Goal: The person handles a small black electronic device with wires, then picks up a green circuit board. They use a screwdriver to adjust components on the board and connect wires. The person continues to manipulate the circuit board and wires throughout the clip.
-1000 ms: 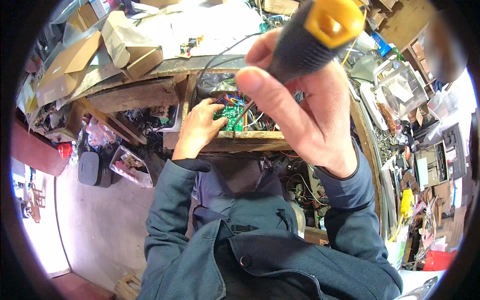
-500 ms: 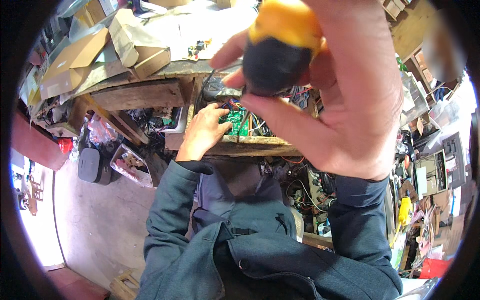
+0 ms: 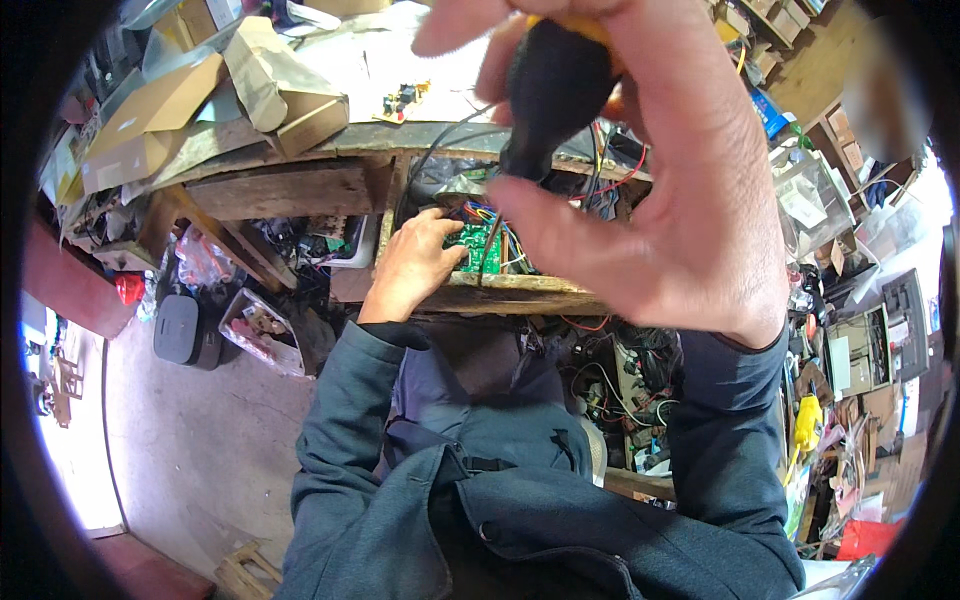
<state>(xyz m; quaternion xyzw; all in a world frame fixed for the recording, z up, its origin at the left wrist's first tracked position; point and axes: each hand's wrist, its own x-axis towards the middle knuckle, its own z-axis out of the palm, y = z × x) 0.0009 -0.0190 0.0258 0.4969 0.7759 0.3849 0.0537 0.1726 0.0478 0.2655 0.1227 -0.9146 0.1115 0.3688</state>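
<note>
Close to the camera, my right hand [image 3: 690, 200] is wrapped round a screwdriver [image 3: 556, 90] with a black and yellow handle. Its thin shaft slants down over a green circuit board [image 3: 486, 258]; whether the tip touches it, I cannot tell. My left hand [image 3: 412, 262] grips the board at its left side, thumb and fingers at the edge. Coloured wires run beside the board, which sits in an open wooden drawer [image 3: 540, 298]. Part of the drawer is hidden behind my right hand.
A workbench [image 3: 345, 140] above the drawer carries cardboard boxes [image 3: 150, 125] and a small board with parts [image 3: 405, 101]. Cables and electronic scrap [image 3: 640, 385] lie below right. A dark bin [image 3: 187, 332] and a white box [image 3: 262, 330] stand on the floor at left.
My right hand and the screwdriver have shifted slightly up, with the handle's black part showing more fully. The left hand stays at the board.
</note>
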